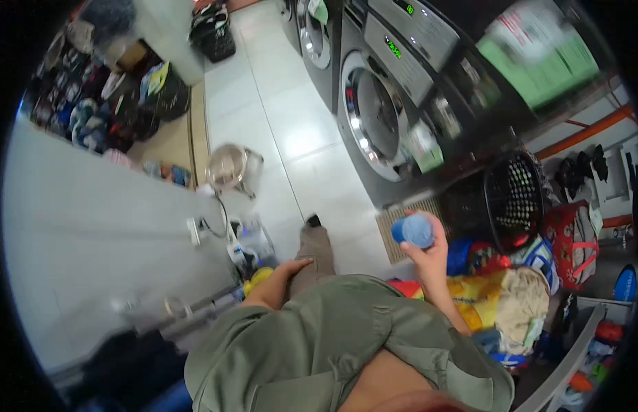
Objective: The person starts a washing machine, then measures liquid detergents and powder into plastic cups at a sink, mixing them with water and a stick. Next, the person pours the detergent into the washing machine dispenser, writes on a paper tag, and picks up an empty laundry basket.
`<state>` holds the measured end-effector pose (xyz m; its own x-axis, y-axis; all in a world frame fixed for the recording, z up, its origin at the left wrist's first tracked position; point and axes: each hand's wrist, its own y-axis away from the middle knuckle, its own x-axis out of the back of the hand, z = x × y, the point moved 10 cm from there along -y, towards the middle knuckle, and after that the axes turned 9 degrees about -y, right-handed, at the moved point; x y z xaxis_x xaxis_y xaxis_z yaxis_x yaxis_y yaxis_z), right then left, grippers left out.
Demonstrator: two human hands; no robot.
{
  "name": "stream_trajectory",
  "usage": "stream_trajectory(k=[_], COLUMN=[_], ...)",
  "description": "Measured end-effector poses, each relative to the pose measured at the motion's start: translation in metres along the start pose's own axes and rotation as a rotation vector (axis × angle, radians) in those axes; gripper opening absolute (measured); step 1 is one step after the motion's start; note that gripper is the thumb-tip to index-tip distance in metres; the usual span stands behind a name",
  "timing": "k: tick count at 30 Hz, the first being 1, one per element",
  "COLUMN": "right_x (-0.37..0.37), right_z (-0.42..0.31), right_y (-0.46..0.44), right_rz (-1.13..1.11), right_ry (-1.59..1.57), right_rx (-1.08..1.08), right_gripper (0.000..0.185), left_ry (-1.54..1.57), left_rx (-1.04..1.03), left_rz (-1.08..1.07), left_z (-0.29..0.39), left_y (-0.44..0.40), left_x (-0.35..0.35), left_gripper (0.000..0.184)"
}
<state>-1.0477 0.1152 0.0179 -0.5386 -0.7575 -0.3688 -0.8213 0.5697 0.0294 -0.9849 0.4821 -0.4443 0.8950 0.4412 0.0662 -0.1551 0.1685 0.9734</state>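
near the washing machine (374,113), the right hand (433,255) has fingers curled round a blue cup (416,231), probably to keep it steady; farther from the washing machine, the left hand (291,269) is by the trousers (314,250), grip i cannot tell.

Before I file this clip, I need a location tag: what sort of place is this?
Probably a laundry room or shop: front-loading machines with lit green displays line one side, a black perforated basket is nearby, and what look like clothes are heaped opposite.
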Motion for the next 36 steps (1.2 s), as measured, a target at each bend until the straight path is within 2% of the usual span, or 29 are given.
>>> stream_trajectory(k=[2, 3, 4, 6, 7, 8, 9, 10, 12, 14, 16, 17, 19, 23, 25, 28, 31, 33, 34, 36], right_x=[-0.043, -0.059, -0.079, -0.115, -0.130, -0.147, -0.165, -0.180, -0.209, -0.232, -0.267, -0.286, -0.321, -0.382, -0.408, -0.442, -0.481, -0.506, -0.519, -0.530], right_z=[-0.003, 0.000, -0.001, 0.002, 0.002, 0.004, 0.008, 0.013, 0.026, 0.042, 0.041, 0.040, 0.036, 0.025, 0.029, 0.039, 0.056, 0.069, 0.072, 0.082], right_y=[-0.066, -0.099, -0.133, -0.199, -0.229, -0.261, -0.294, -0.329, -0.400, -0.456, -0.525, -0.555, -0.613, -0.716, -0.767, -0.833, -0.900, -0.945, -0.966, -0.998], right_rz=[0.038, 0.074, 0.063, 0.096, 0.088, 0.111, 0.108, 0.108, 0.105, 0.105, 0.043, 0.054, 0.054, 0.075, 0.136, 0.248, 0.417, 0.555, 0.643, 0.818], right_ry=[-0.028, -0.029, -0.027, -0.071, -0.060, -0.050, -0.056, -0.062, -0.085, -0.099, -0.055, -0.091, -0.087, -0.036, -0.029, 0.054, 0.058, 0.050, 0.077, 0.056], right_rx=[-0.006, -0.006, -0.003, 0.035, 0.031, 0.029, 0.035, 0.048, 0.081, 0.089, 0.164, 0.153, 0.148, 0.163, 0.184, 0.299, 0.401, 0.459, 0.480, 0.484], right_gripper=[0.060, 0.059, 0.059, 0.060, 0.060, 0.060, 0.061, 0.061, 0.061, 0.062, 0.062, 0.062, 0.062, 0.062, 0.063, 0.063, 0.062, 0.060, 0.059, 0.057], left_ry=[0.019, -0.225, -0.217, -0.606, -0.400, -0.634, -0.703, -0.618, -0.380, -0.479, -0.097, -0.117, 0.052, 0.337, 0.459, 0.621, 0.693, 0.717, 0.603, 0.604], left_rx=[0.015, -0.051, -0.057, -0.228, 0.140, 0.008, -0.072, -0.205, -0.421, -0.502, -0.628, -0.621, -0.639, -0.916, -1.090, -1.170, -1.184, -1.085, -1.152, -1.025], left_rz=[-0.039, 0.048, 0.053, 0.061, 0.258, 0.316, 0.408, 0.589, 0.666, 0.758, 0.660, 0.656, 0.494, 0.247, 0.032, -0.165, -0.238, -0.332, -0.554, -0.844], left_z=[0.063, 0.050, 0.072, 0.118, 0.137, 0.193, 0.238, 0.296, 0.395, 0.499, 0.567, 0.601, 0.676, 0.851, 0.942, 1.062, 1.172, 1.218, 1.249, 1.269], left_y=[0.038, -0.034, -0.038, -0.028, -0.022, -0.024, -0.042, -0.030, -0.038, 0.001, 0.007, 0.022, 0.056, 0.109, 0.121, 0.125, 0.094, 0.085, 0.078, 0.079], left_x=[0.085, 0.144, 0.181, 0.262, 0.315, 0.366, 0.422, 0.472, 0.559, 0.622, 0.676, 0.698, 0.737, 0.811, 0.846, 0.892, 0.940, 0.953, 0.953, 0.942], left_gripper=[0.085, 0.076, 0.076, 0.067, 0.062, 0.061, 0.060, 0.059, 0.063, 0.057, 0.045, 0.045, 0.043, 0.043, 0.046, 0.050, 0.055, 0.045, 0.032, 0.028])
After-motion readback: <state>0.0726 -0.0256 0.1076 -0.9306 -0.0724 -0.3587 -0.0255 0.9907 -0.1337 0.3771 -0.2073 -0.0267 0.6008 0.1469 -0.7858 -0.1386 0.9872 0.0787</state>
